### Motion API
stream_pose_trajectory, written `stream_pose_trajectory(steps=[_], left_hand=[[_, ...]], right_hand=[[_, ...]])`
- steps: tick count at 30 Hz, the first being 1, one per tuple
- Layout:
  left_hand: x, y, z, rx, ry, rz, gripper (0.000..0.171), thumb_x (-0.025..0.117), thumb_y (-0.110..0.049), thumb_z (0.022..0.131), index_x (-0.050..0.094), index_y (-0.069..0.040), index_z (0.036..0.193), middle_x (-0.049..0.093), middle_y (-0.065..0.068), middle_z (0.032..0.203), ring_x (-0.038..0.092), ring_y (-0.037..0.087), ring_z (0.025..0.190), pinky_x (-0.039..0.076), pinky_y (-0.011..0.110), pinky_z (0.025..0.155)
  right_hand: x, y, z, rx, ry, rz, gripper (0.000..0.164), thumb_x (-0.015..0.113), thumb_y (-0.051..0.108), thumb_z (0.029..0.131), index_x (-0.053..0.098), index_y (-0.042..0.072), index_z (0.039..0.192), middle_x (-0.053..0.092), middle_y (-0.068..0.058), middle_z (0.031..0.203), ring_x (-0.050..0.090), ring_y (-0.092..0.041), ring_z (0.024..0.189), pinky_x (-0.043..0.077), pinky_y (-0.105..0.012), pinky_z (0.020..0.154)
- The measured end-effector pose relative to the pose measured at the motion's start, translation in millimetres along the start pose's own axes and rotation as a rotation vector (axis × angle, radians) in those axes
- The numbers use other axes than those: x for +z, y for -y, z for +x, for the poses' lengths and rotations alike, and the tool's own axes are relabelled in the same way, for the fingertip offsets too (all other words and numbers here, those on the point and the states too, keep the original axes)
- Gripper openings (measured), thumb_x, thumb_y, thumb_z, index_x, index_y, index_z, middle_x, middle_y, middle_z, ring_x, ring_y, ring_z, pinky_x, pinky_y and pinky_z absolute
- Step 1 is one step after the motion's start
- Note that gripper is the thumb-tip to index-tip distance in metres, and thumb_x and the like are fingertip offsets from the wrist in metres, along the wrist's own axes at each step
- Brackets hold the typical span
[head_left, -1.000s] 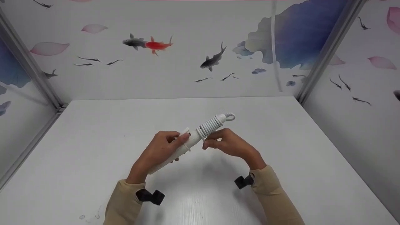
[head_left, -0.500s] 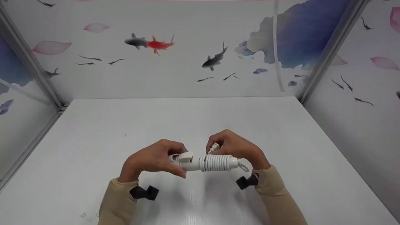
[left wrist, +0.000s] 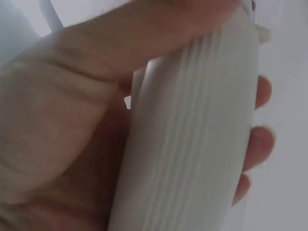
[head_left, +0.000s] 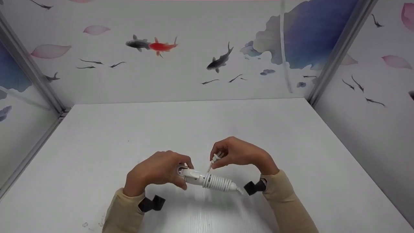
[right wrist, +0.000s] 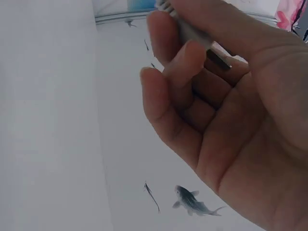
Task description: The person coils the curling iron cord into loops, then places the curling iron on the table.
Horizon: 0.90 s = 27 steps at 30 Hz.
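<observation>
A white hair curling iron (head_left: 194, 176) lies across the space between the hands, its cord (head_left: 218, 183) wound in tight coils round the handle end. My left hand (head_left: 158, 171) grips its body. In the left wrist view the ridged white side of the curling iron (left wrist: 192, 125) shows, with the thumb across it and fingertips round the far edge. My right hand (head_left: 241, 152) pinches the white plug (head_left: 216, 157) between thumb and fingers, above the coils. A short length of cord runs from the plug to the coils. The plug's metal prong (right wrist: 219, 59) shows inside the right palm.
A white table (head_left: 129, 123) lies under both hands. Walls (head_left: 187, 81) printed with fish and petals stand at the back and sides, with metal posts (head_left: 343, 51) at the corners. Each wrist carries a small black camera mount (head_left: 152, 203).
The curling iron has swung from pointing up and away to lying nearly level, its cord end tilting down to the right. The plug in my right hand has come into view above the coils.
</observation>
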State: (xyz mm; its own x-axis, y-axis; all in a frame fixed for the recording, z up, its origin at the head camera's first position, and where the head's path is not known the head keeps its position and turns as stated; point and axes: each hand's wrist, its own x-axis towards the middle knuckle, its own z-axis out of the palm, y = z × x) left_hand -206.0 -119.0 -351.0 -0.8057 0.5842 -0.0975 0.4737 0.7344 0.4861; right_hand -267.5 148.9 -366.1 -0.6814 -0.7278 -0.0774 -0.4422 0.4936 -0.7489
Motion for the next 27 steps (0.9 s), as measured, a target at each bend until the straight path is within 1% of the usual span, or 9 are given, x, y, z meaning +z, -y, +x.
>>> stream_pose_trajectory(steps=[4, 8, 12, 15, 19, 22, 27], left_hand=[[1.0, 0.4, 1.5, -0.033, -0.045, 0.064, 0.039, 0.09, -0.027, 0.07, 0.073, -0.022, 0.105, 0.072, -0.005, 0.094, 0.057, 0.011, 0.076, 0.048, 0.034, 0.071], [7.3, 2.0, 10.0, -0.078, -0.097, 0.076, 0.041, 0.091, -0.029, 0.071, 0.072, -0.018, 0.106, 0.073, -0.002, 0.095, 0.057, 0.014, 0.078, 0.049, 0.038, 0.074], [22.8, 6.9, 24.1, -0.129, -0.129, 0.043, 0.042, 0.088, -0.034, 0.075, 0.071, -0.017, 0.109, 0.072, 0.0, 0.097, 0.056, 0.016, 0.08, 0.048, 0.039, 0.075], [34.4, 11.8, 34.7, -0.141, -0.141, 0.014, 0.041, 0.085, -0.037, 0.078, 0.07, -0.016, 0.111, 0.072, 0.001, 0.097, 0.056, 0.016, 0.079, 0.047, 0.038, 0.073], [43.3, 19.1, 43.4, -0.158, -0.141, -0.034, 0.04, 0.081, -0.038, 0.081, 0.068, -0.016, 0.111, 0.071, 0.001, 0.1, 0.056, 0.015, 0.08, 0.046, 0.036, 0.072], [47.0, 26.2, 47.3, -0.176, -0.15, -0.058, 0.04, 0.08, -0.04, 0.083, 0.068, -0.015, 0.111, 0.071, 0.001, 0.101, 0.056, 0.016, 0.08, 0.046, 0.036, 0.073], [53.0, 39.7, 53.1, -0.187, -0.171, -0.077, 0.039, 0.078, -0.044, 0.084, 0.068, -0.016, 0.11, 0.07, 0.0, 0.1, 0.055, 0.016, 0.08, 0.045, 0.036, 0.073]], right_hand=[[2, 2, 4, 0.017, -0.067, -0.021, 0.013, 0.081, 0.023, 0.085, 0.074, 0.017, 0.095, 0.069, 0.003, 0.083, 0.06, -0.01, 0.074, 0.052, -0.027, 0.069], [6, 1, 8, 0.065, -0.176, -0.021, 0.017, 0.08, 0.022, 0.085, 0.073, 0.014, 0.097, 0.068, 0.001, 0.084, 0.058, -0.012, 0.074, 0.05, -0.028, 0.068], [11, -5, 14, 0.142, -0.283, -0.044, 0.02, 0.081, 0.022, 0.084, 0.072, 0.01, 0.098, 0.068, -0.002, 0.086, 0.057, -0.013, 0.076, 0.047, -0.028, 0.069], [14, -11, 19, 0.218, -0.357, -0.052, 0.022, 0.083, 0.022, 0.082, 0.073, 0.01, 0.098, 0.069, -0.003, 0.087, 0.057, -0.014, 0.077, 0.047, -0.028, 0.07], [20, -19, 27, 0.305, -0.436, -0.039, 0.025, 0.084, 0.023, 0.081, 0.074, 0.009, 0.1, 0.068, -0.004, 0.087, 0.057, -0.016, 0.079, 0.047, -0.029, 0.071], [26, -22, 33, 0.332, -0.476, -0.029, 0.027, 0.084, 0.022, 0.081, 0.074, 0.008, 0.102, 0.068, -0.005, 0.087, 0.057, -0.016, 0.08, 0.048, -0.03, 0.071], [35, -27, 40, 0.326, -0.516, -0.016, 0.026, 0.082, 0.017, 0.082, 0.073, 0.005, 0.103, 0.065, -0.005, 0.084, 0.054, -0.016, 0.078, 0.044, -0.028, 0.068]])
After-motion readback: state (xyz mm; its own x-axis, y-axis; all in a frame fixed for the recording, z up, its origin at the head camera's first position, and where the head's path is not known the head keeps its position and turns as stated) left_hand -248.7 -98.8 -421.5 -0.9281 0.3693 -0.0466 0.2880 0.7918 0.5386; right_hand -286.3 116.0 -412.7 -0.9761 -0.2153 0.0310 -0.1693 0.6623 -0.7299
